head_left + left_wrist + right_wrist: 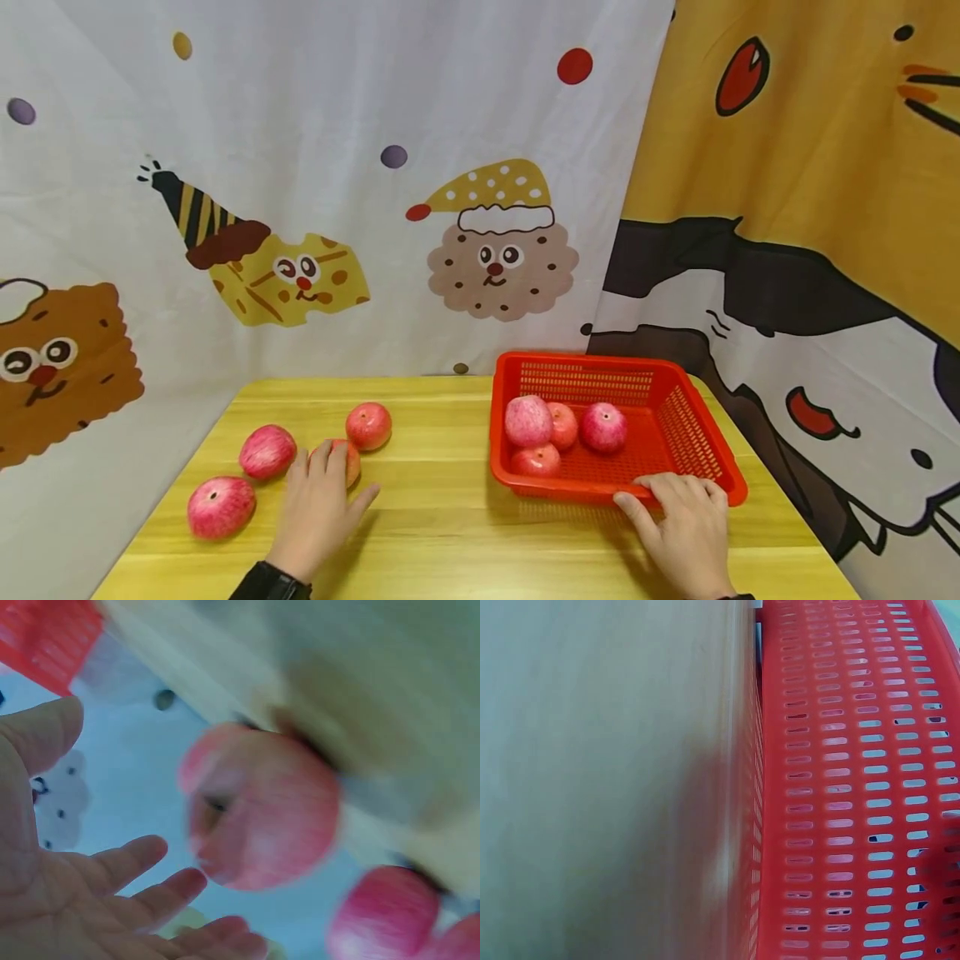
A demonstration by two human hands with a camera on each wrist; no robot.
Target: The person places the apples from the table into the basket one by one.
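Observation:
On the left of the table, my left hand reaches over a red apple, its fingers overlapping the fruit in the head view. The left wrist view shows the fingers straight and spread, with a gap to that apple. Another apple sits just behind it; two pinker apples, one farther back and one nearer, lie to the hand's left. My right hand grips the front rim of a red plastic basket, fingers over the edge and thumb outside.
Inside the basket, several apples, among them a pink one and a darker one, gather toward the left and middle. A wooden table carries everything. Behind its back edge hangs a printed cloth.

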